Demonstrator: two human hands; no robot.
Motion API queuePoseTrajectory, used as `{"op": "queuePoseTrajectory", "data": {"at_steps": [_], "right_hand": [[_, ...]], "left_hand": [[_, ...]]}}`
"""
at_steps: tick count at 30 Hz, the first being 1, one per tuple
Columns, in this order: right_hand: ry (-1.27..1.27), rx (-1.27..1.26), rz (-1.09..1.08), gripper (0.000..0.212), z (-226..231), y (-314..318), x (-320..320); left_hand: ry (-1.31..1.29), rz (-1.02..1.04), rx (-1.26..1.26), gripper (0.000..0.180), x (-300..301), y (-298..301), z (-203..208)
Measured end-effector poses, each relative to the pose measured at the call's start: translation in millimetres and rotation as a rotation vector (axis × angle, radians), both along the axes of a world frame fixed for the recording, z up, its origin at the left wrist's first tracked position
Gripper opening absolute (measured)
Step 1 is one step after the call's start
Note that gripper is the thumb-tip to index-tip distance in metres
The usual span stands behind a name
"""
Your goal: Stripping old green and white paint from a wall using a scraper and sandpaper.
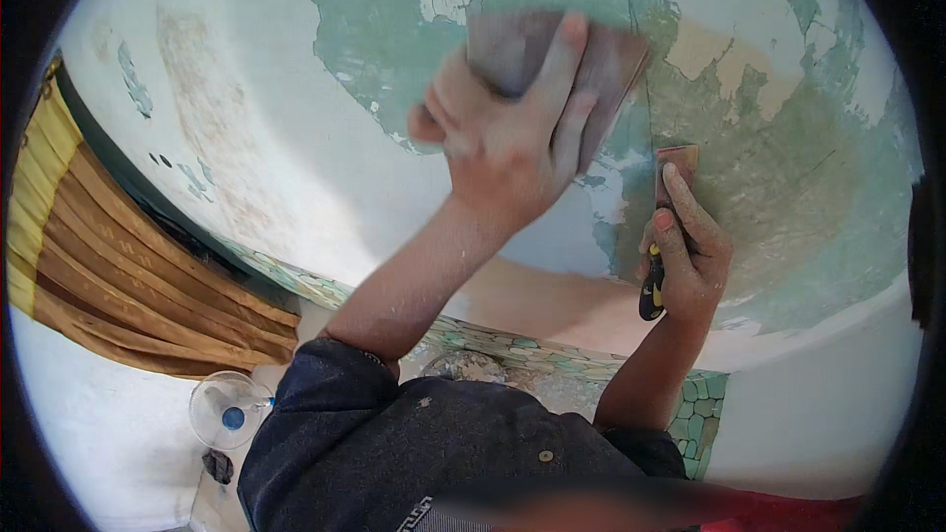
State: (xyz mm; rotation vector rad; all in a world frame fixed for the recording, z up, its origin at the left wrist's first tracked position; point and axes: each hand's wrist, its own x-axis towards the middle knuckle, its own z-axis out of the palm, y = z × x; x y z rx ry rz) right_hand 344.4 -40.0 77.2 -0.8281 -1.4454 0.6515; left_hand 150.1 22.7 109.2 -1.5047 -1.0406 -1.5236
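Blurred by motion, my left hand point(507, 163) grips a broad, flat grey-brown plate point(507, 44), like a wide filling blade, against the wall or just off it; I cannot tell which. Its fingers lie across the plate's face. Lower and to the right, my right hand point(695, 261) is closed on a putty knife point(650, 294) with a black and yellow handle. The index finger lies along its narrow, stained blade, which points up. Behind both hands is a white wall point(266, 69) with peeled green patches point(365, 30) and beige filler areas. Pale dust coats my right fingers.
A brown curtain point(138, 246) with a yellow edge hangs at the left. Below it stand a clear round container point(219, 409) with a blue spot and a dark crumpled thing point(218, 467). Green stone-pattern tiles point(698, 409) line the wall's base; debris point(468, 366) lies near it.
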Motion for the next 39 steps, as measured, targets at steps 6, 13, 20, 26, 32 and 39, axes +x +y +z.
{"op": "queuePoseTrajectory", "data": {"at_steps": [6,13,20,26,32,39], "right_hand": [[-0.005,0.003,-0.005,0.033,-3,-1,4],[0.055,0.041,-0.018,0.034,-10,4,8],[0.004,0.037,-0.028,0.033,-3,1,3],[0.002,0.037,-0.009,0.033,-4,2,7],[0.037,0.005,-0.021,0.035,-4,0,5],[-0.026,0.016,-0.038,0.033,-5,1,6]], "left_hand": [[-0.003,-0.018,0.01,0.047,-1,-4,14],[-0.045,0.053,0.06,0.043,4,-7,109],[-0.014,0.065,-0.083,0.047,-1,-6,-6],[-0.028,-0.09,-0.088,0.045,-1,10,60],[-0.002,0.021,0.103,0.04,0,-6,104],[-0.028,0.063,-0.05,0.05,-7,-5,17]]}}
